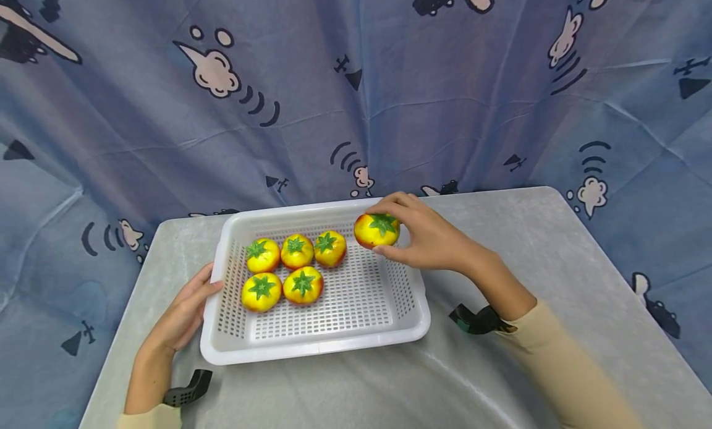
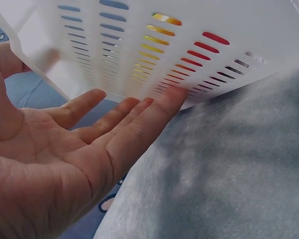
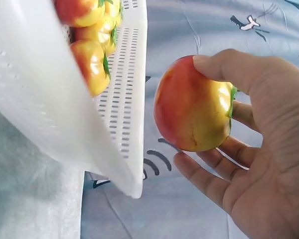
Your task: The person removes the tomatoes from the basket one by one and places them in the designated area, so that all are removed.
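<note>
My right hand (image 1: 425, 234) holds a yellow-and-red tomato (image 1: 376, 231) with a green star-shaped top, pinched between thumb and fingers. It is over the right end of a white plastic basket (image 1: 314, 348). In the right wrist view the tomato (image 3: 193, 107) hangs apart from the basket's wall. At the basket's left end, my left hand (image 1: 180, 311) grips the side, thumb over the rim and fingers against the outer wall. The left wrist view shows its fingers (image 2: 149, 119) touching the slotted wall. Several similar tomatoes (image 1: 301, 285) sit in two rows in the basket's left half.
Beneath the basket is a table with a grey cover (image 1: 528, 231). A blue patterned curtain (image 1: 311, 76) hangs close behind the table's back edge. Black straps (image 1: 478, 319) are worn at both wrists.
</note>
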Available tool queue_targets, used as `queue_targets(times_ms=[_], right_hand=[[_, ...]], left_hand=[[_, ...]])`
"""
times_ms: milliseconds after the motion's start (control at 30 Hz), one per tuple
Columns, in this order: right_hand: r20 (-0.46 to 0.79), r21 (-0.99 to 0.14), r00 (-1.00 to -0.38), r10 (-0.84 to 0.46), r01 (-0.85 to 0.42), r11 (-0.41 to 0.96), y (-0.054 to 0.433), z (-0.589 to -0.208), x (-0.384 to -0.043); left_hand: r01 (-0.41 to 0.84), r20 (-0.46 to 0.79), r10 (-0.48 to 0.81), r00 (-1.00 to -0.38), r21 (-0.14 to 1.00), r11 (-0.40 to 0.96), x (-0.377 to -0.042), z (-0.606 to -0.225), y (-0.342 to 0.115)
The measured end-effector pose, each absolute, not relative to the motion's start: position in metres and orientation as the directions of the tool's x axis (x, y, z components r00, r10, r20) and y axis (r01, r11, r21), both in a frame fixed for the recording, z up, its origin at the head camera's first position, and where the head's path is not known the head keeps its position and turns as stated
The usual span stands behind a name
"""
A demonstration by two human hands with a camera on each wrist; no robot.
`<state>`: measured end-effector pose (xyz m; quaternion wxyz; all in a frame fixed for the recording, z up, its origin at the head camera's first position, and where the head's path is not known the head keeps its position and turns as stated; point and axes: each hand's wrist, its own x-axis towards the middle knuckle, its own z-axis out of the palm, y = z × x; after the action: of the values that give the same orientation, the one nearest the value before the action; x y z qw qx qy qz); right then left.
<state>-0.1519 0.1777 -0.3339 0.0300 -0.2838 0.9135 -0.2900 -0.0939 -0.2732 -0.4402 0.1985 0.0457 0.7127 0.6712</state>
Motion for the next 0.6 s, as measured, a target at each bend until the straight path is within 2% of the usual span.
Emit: queue_targets(times_ms=[300,600], right_hand=[[0.164,-0.583,-0.858,-0.486,-0.482,0.654,0.192,-0.341,-0.15],[0.236,-0.594,-0.874,-0.424,-0.475,0.65,0.206,-0.343,-0.146]], left_hand=[[-0.178,-0.201,0.32,-0.926,0.979,0.101,-0.095,-0.443,-0.266],[-0.148,-0.179,0.233,-0.956,0.979,0.142,-0.089,-0.448,-0.26]])
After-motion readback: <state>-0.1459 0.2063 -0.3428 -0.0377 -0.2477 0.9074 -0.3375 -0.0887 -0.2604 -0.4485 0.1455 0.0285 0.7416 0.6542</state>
